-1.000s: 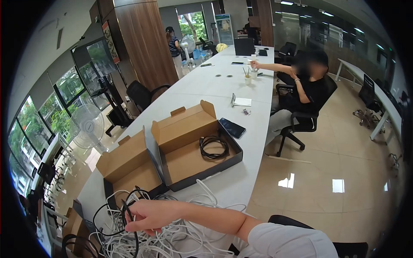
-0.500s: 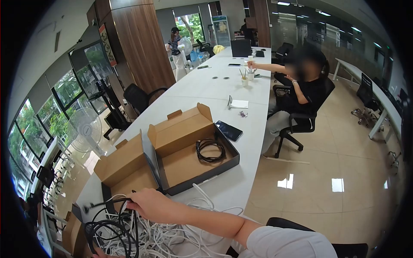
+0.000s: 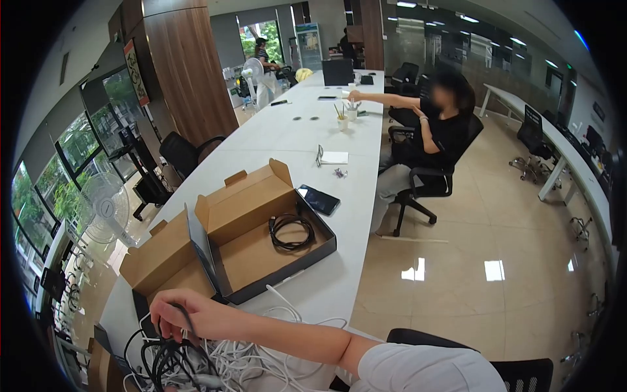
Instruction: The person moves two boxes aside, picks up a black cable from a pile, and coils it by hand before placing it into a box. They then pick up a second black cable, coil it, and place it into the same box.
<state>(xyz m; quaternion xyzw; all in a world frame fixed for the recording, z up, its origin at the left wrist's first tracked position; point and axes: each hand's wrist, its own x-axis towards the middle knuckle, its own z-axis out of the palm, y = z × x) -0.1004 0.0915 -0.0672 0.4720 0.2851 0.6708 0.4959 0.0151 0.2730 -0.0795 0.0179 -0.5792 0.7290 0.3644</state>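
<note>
Black cable (image 3: 160, 356) hangs in loose loops below my right hand (image 3: 183, 313), whose bent fingers are closed round part of it. Under and beside it lies a tangled heap of white cables (image 3: 261, 362). Only a sliver of my left hand (image 3: 171, 389) shows at the bottom edge, by the black loops; its fingers are hidden. Beyond my right forearm stand two open cardboard boxes. The right box (image 3: 245, 261) holds a coiled black cable (image 3: 291, 233); the left box (image 3: 170, 261) is partly covered by my right hand.
A phone (image 3: 319, 199) lies beside the right box on the long white table (image 3: 274, 140). Farther along are a white pad (image 3: 334, 157) and cups with sticks. A person (image 3: 444, 124) sits at the right side, one arm over the table. A box flap (image 3: 101, 359) stands lower left.
The view has shifted, so the scene sits farther left. My right hand has turned, its fingers now pointing down over the black loops. My left hand shows less. The seated person's head has turned.
</note>
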